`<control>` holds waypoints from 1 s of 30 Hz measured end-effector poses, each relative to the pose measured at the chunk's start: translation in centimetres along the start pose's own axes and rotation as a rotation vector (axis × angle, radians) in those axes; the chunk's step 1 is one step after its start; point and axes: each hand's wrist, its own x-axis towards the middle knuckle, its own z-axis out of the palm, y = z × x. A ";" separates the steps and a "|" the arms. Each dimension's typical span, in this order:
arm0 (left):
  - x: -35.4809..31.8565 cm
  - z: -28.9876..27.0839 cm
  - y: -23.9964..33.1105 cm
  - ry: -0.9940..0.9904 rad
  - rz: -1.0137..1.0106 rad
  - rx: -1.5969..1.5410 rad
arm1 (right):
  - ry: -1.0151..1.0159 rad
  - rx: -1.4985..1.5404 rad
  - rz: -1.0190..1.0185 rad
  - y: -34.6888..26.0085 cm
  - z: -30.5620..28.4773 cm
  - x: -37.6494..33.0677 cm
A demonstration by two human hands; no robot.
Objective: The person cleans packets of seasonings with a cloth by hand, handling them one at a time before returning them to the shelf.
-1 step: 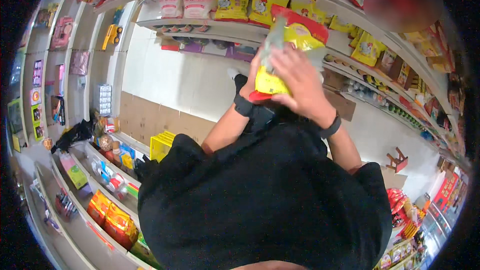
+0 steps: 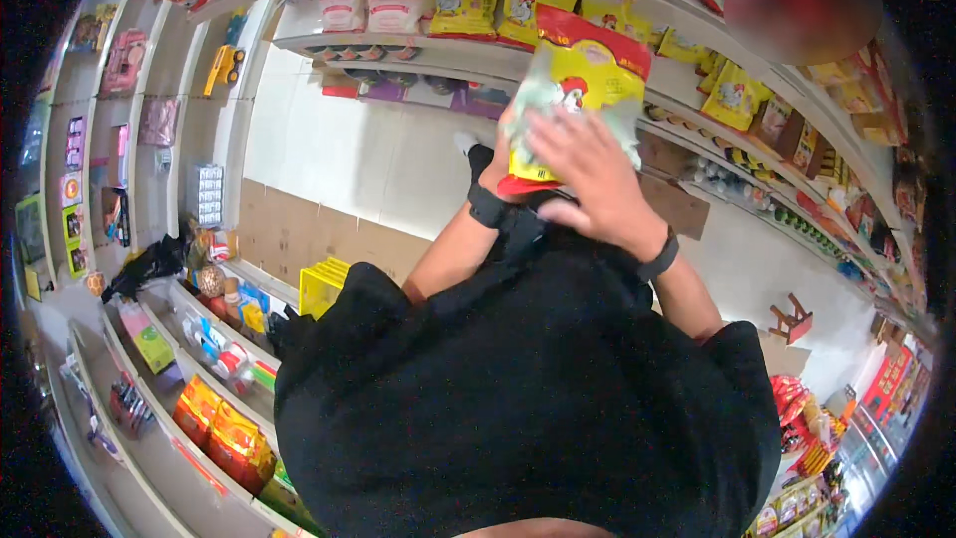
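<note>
A yellow bag [image 2: 605, 75] with a red top band, a red bottom edge and a printed rooster is held up in front of me, tilted. My left hand [image 2: 498, 167] grips it by the lower left side, its fingers mostly hidden behind the bag. Across the front lies my right hand [image 2: 588, 164], fingers stretched and somewhat apart, blurred by motion. Pale grey-green patches show beside the right fingers; whether they are cloth or part of the bag I cannot tell. Similar yellow rooster bags [image 2: 464, 8] stand on the shelf beyond.
A white shelf [image 2: 329, 43] with pink-and-white bags [image 2: 395, 5] runs across the far side. More shelves curve along the left, with orange bags [image 2: 224, 433] low down. A yellow crate [image 2: 324, 287] sits by my left elbow. A small wooden stool [image 2: 792, 319] is at right.
The bag's front now faces me more fully, with the rooster uncovered. The grey-green blur across its upper left has moved down, and my right hand's fingers have shifted slightly left.
</note>
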 end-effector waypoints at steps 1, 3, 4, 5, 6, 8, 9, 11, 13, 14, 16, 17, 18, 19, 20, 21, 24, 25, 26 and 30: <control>0.6 -0.8 0.4 0.177 -0.007 0.057 | -0.058 -0.011 -0.068 -0.9 0.0 -0.3; 1.1 -1.2 0.8 0.312 -0.009 0.042 | -0.096 0.048 -0.097 -1.6 0.1 -0.6; 1.2 -0.8 0.7 0.265 0.004 -0.024 | -0.109 0.064 -0.095 -1.5 0.0 -0.7; 1.5 -0.9 0.6 0.259 0.001 -0.024 | -0.108 0.057 -0.094 -1.0 0.0 -0.8; 1.3 -0.7 0.7 0.099 0.059 -0.129 | -0.042 0.040 -0.035 -0.5 0.2 -0.9; 0.8 -0.2 0.8 -0.063 0.120 -0.228 | 0.025 0.024 0.017 0.3 0.5 -0.9; 0.9 1.2 0.7 0.040 0.154 -0.170 | 0.110 0.004 0.128 0.8 0.4 -1.2; 1.3 3.1 0.3 0.188 0.212 -0.095 | 0.205 -0.007 0.244 1.0 0.6 -1.9; 1.6 1.8 0.1 0.161 0.230 -0.102 | 0.193 -0.019 0.219 -0.2 0.8 -2.2; 1.7 0.9 0.0 0.133 0.245 -0.107 | 0.184 -0.032 0.196 -0.9 0.8 -2.4; 1.8 0.5 0.2 -0.006 0.253 -0.128 | 0.131 -0.056 0.162 -1.8 0.6 -1.9; 1.8 0.4 0.3 0.045 0.201 -0.108 | 0.062 -0.007 0.085 -2.4 0.5 -1.3; 1.9 0.7 0.1 0.093 0.149 -0.089 | -0.009 0.039 0.008 -2.8 0.4 -0.7; 2.2 1.2 -0.2 0.267 0.117 -0.047 | -0.032 0.040 -0.011 -3.3 0.4 -0.2; 2.5 0.9 -0.3 0.262 0.109 -0.046 | -0.027 0.033 -0.005 -2.9 0.3 -0.1; 2.4 0.4 -0.1 0.261 0.122 -0.055 | -0.014 0.017 -0.004 -2.7 0.3 0.1; 2.3 -1.2 0.2 0.038 0.252 -0.117 | 0.032 -0.022 0.086 -2.0 -0.3 -0.4; 2.5 0.0 0.2 0.133 0.317 -0.023 | 0.059 -0.024 0.127 -1.5 -0.5 -1.2; 2.6 1.1 0.3 0.228 0.380 0.072 | 0.085 -0.026 0.167 -1.0 -0.4 -2.0; 2.3 1.5 -0.3 0.110 0.297 -0.076 | 0.152 -0.076 0.275 -0.8 0.4 -3.5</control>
